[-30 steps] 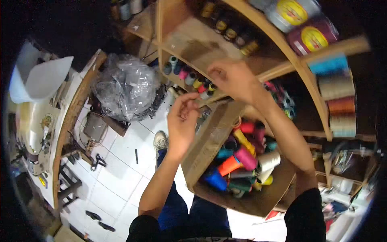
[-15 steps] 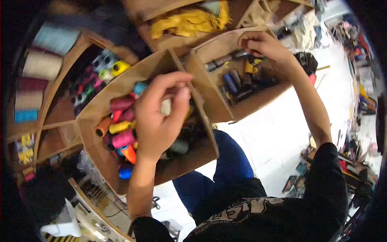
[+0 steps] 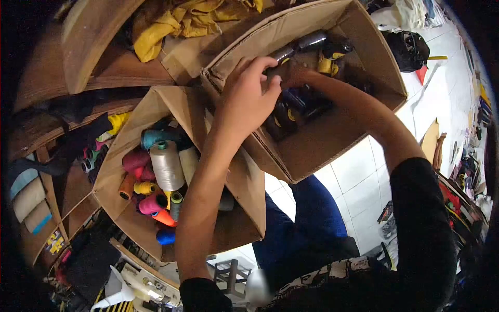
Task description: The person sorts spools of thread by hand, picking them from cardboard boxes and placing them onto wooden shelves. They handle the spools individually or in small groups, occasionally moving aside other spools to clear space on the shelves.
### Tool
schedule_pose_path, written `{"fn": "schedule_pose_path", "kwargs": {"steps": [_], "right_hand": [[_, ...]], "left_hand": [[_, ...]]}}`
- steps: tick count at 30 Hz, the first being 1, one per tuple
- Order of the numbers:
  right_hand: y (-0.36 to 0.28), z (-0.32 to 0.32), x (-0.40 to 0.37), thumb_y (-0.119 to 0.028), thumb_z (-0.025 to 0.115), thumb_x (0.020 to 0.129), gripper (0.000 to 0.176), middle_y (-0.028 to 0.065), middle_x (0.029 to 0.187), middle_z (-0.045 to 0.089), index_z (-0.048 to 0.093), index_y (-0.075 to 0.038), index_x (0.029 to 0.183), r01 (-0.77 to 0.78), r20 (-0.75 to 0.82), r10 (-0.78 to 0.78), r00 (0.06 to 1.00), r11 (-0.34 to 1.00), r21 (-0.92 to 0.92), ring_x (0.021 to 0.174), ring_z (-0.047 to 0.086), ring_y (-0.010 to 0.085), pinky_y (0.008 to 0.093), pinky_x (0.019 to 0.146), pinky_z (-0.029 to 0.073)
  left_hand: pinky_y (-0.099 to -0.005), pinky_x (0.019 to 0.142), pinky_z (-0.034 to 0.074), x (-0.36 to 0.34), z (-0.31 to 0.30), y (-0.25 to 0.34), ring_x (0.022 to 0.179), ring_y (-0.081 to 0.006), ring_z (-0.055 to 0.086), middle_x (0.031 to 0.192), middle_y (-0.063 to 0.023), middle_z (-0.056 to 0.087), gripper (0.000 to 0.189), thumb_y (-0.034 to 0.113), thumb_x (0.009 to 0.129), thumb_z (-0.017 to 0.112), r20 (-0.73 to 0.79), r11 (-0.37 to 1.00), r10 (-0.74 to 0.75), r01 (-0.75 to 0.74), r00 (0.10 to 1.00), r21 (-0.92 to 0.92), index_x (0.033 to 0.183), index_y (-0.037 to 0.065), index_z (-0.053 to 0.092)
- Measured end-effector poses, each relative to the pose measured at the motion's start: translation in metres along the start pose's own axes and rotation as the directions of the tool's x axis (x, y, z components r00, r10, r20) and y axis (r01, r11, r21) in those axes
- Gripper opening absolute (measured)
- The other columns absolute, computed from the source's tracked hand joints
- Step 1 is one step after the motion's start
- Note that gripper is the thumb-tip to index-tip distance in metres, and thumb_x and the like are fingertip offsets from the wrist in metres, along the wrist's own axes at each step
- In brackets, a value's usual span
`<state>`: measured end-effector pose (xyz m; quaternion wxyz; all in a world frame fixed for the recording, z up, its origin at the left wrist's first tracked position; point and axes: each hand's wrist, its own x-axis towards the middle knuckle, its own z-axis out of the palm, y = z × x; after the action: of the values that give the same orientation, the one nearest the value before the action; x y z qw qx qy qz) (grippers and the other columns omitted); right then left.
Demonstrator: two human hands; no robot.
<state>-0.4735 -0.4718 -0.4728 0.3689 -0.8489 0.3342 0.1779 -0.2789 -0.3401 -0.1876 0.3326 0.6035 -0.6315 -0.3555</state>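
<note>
My left hand (image 3: 248, 99) hangs over the left wall of the right-hand cardboard box (image 3: 319, 148), thumb and forefinger apart with nothing visible between them. Reaching down inside that box is my right hand (image 3: 301, 77), next to dark thread spools (image 3: 296, 99); its fingertips are hidden. A dark spool (image 3: 312, 40) and a yellow spool (image 3: 326, 65) lie near the box's far side. Below my left forearm, the left-hand cardboard box (image 3: 122, 208) holds a large cream thread cone (image 3: 167, 166), a pink spool (image 3: 152, 204), a blue spool (image 3: 166, 236) and several other coloured spools.
Wooden shelves (image 3: 78, 99) curve along the left, with large thread cones (image 3: 28, 200) at their edge. Yellow cloth (image 3: 182, 23) lies on a shelf behind the boxes. A black bag (image 3: 407, 51) sits on the white tiled floor (image 3: 358, 171) at right.
My left hand has moved from over the left box to the right box. My right hand has dropped lower into the right box. The cream cone now shows, and the view has shifted.
</note>
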Motion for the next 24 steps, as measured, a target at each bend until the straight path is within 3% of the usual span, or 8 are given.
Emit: {"fn": "schedule_pose_path", "kwargs": {"steps": [3,5,9,14,18,20,21,24], "right_hand": [[-0.085,-0.008,-0.063,-0.070,0.072,0.055,0.111,0.0288,0.147,0.016,0.035,-0.009,0.141,-0.432,0.035,0.436,0.899,0.898,-0.082,0.138,0.010,0.0436,0.0597,0.107,0.013],[-0.094,-0.017,-0.067,-0.068,0.072,0.056,0.109,0.0291,0.146,0.016,0.035,-0.009,0.140,-0.401,0.063,0.409,0.910,0.910,-0.103,0.137,0.011,0.0464,0.0594,0.108,0.014],[-0.081,-0.011,-0.053,-0.064,0.073,0.057,0.101,0.0263,0.148,0.010,0.041,-0.011,0.137,-0.428,0.080,0.432,0.898,0.901,-0.062,0.134,0.014,0.0493,0.0599,0.106,0.017],[-0.084,-0.029,-0.065,-0.059,0.072,0.062,0.091,0.0273,0.137,0.036,0.048,-0.006,0.131,-0.274,0.081,0.265,0.961,0.951,0.143,0.131,0.031,0.0400,0.0547,0.104,0.028],[-0.092,-0.079,-0.081,-0.050,0.070,0.068,0.074,0.0154,0.108,0.062,0.053,-0.001,0.120,-0.011,-0.048,0.036,0.998,0.897,0.441,0.101,0.059,0.0246,0.0323,0.093,0.043],[-0.138,-0.126,-0.122,-0.041,0.067,0.077,0.063,0.0120,0.112,0.060,0.050,-0.003,0.123,0.078,-0.097,-0.003,0.995,0.630,0.772,0.105,0.057,0.0204,0.0330,0.092,0.044],[-0.154,-0.140,-0.133,-0.038,0.066,0.080,0.059,0.0106,0.112,0.060,0.049,-0.004,0.124,0.138,-0.118,-0.073,0.990,0.425,0.894,0.106,0.056,0.0192,0.0328,0.091,0.044],[-0.211,-0.175,-0.166,-0.031,0.064,0.085,0.054,0.0078,0.124,0.050,0.044,-0.009,0.129,0.283,-0.264,-0.101,0.959,0.321,0.904,0.116,0.047,0.0160,0.0335,0.093,0.043]], "left_hand": [[-0.0288,0.066,0.048,-0.001,-0.004,0.005,0.073,-0.0148,0.059,0.094,-0.0096,0.063,0.028,0.015,0.086,0.060,0.003,0.995,-0.085,0.085,0.996,0.045,0.112,0.003,0.057],[-0.0311,0.066,0.048,-0.001,-0.007,0.008,0.075,-0.0173,0.061,0.097,-0.0119,0.061,0.027,0.012,0.085,0.060,-0.006,0.992,-0.121,0.121,0.993,0.023,0.110,0.003,0.058],[-0.0332,0.066,0.048,-0.002,-0.004,-0.005,0.076,-0.0222,0.062,0.095,-0.0134,0.061,0.027,0.011,0.084,0.060,-0.078,0.960,0.099,-0.075,0.992,0.271,0.109,0.003,0.058],[-0.0345,0.070,0.049,0.001,-0.005,-0.003,0.078,-0.0240,0.063,0.098,-0.0148,0.061,0.026,0.012,0.084,0.061,-0.064,0.962,0.032,-0.014,0.997,0.272,0.108,0.002,0.058],[-0.0347,0.083,0.047,0.004,-0.004,0.003,0.100,-0.0228,0.059,0.117,-0.0164,0.056,0.054,0.025,0.081,0.068,-0.015,0.973,-0.216,0.217,0.976,0.077,0.123,0.000,0.047],[-0.0350,0.090,0.045,0.002,0.000,-0.006,0.112,-0.0228,0.054,0.126,-0.0175,0.051,0.073,0.032,0.078,0.072,-0.050,0.971,-0.239,0.238,0.970,-0.033,0.132,-0.002,0.038],[-0.0371,0.098,0.040,0.007,-0.006,0.003,0.121,-0.0244,0.045,0.130,-0.0166,0.046,0.092,0.035,0.073,0.078,0.059,0.937,-0.331,0.336,0.942,-0.094,0.140,-0.001,0.026],[-0.0323,0.091,0.044,0.010,-0.016,0.019,0.111,-0.0206,0.051,0.117,-0.0103,0.051,0.084,0.037,0.065,0.082,0.283,0.678,-0.188,0.333,0.940,-0.655,0.129,0.003,0.040]]}}
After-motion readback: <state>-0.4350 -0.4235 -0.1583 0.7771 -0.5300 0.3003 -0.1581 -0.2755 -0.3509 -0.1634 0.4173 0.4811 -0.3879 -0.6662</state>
